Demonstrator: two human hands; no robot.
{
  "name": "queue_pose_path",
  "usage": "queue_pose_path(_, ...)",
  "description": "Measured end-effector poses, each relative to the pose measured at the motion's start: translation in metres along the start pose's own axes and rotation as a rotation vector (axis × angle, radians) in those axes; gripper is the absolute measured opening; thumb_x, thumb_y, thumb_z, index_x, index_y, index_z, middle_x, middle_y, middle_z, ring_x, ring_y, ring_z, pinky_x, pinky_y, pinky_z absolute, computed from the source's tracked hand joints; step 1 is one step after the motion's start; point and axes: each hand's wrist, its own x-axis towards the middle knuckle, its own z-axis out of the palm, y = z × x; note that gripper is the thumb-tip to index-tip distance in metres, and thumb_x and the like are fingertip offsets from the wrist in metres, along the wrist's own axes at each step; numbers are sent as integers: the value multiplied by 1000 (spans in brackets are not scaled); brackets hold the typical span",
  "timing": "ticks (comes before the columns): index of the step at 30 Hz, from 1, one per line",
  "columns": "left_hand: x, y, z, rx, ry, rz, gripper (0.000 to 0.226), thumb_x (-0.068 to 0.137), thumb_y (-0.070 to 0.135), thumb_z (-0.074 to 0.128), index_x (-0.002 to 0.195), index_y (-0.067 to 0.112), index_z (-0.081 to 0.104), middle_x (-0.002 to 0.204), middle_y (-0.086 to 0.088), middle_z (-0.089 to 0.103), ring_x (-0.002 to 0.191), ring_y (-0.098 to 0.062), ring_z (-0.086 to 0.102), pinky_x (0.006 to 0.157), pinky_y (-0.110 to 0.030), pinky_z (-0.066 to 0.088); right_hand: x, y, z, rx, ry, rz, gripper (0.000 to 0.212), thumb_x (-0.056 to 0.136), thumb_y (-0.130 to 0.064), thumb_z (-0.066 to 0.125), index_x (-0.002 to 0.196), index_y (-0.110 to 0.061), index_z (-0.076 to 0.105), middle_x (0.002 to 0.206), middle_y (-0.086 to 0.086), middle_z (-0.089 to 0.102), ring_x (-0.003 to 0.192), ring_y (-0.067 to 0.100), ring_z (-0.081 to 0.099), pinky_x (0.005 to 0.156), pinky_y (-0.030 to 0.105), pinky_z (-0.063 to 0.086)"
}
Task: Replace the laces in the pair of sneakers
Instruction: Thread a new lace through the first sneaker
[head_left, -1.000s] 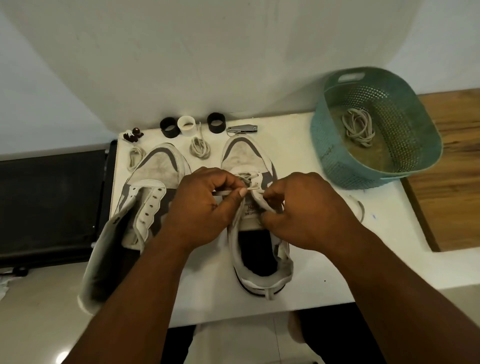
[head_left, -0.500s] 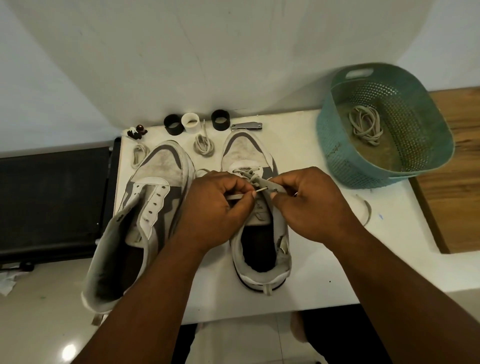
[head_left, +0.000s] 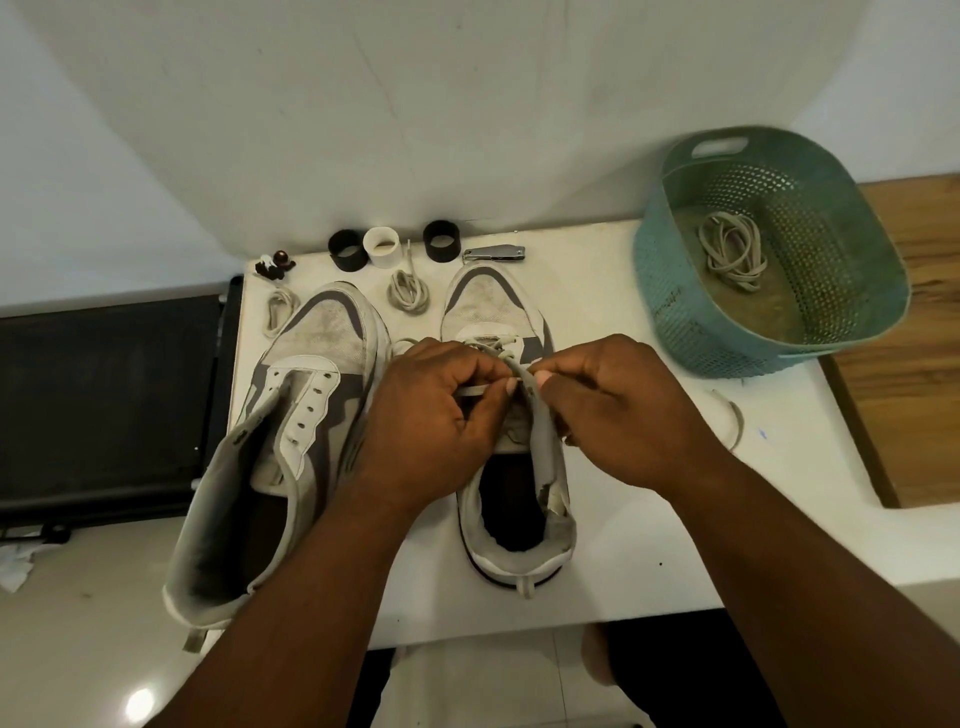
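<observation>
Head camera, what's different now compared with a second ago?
Little: both hands stay on the right grey-and-white sneaker. The left hand still pinches the flat white lace; the right hand now pinches the eyelet flap nearer the left thumb. The left unlaced sneaker and teal basket stay put.

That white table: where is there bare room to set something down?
The table shows bare patches right of the right sneaker, below the basket, and between nail clipper and basket. The back edge is crowded with rings and coiled laces.
</observation>
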Motion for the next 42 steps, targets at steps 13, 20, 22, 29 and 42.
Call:
queue_pose_path(13,-5,-6,-4,-44,-10,-31,106,73,43,81,159,35,18,164,17,24,157,-31,14,126,-56,12,3,-9,0,1134,214,11,23,107,-11,38,89,-14,51,77,5,64,75,21,67,74,37,58)
queue_pose_path(20,-4,-4,-4,-105,106,-24,115,66,15,79,160,24,13,154,34,23,153,-31,25,119,-66,23,6,9,-19,-336,93,-147,18,92,-46,63,86,-30,69,79,-17,66,74,2,61,64,25,47)
queue_pose_path(22,-4,-2,-4,-136,110,-31,114,67,16,77,160,29,11,153,18,33,151,-27,29,120,-63,26,4,9,-19,-327,-80,-135,22,94,-41,64,78,-27,70,69,-14,64,65,3,57,60,24,42)
queue_pose_path(29,-4,-3,-5,-150,118,-23,110,65,14,75,159,14,18,153,11,37,147,-23,34,120,-60,27,4,-6,-23,1326,1,-164,23,94,-22,45,72,-18,50,90,7,71,105,29,66,83,35,50)
queue_pose_path(42,-2,-3,-4,-128,131,-26,94,68,13,75,150,-4,35,155,26,23,149,2,24,125,-41,22,-4,-18,-36,452,-60,-174,19,88,-28,70,73,-18,65,69,-9,64,54,5,43,52,16,31)
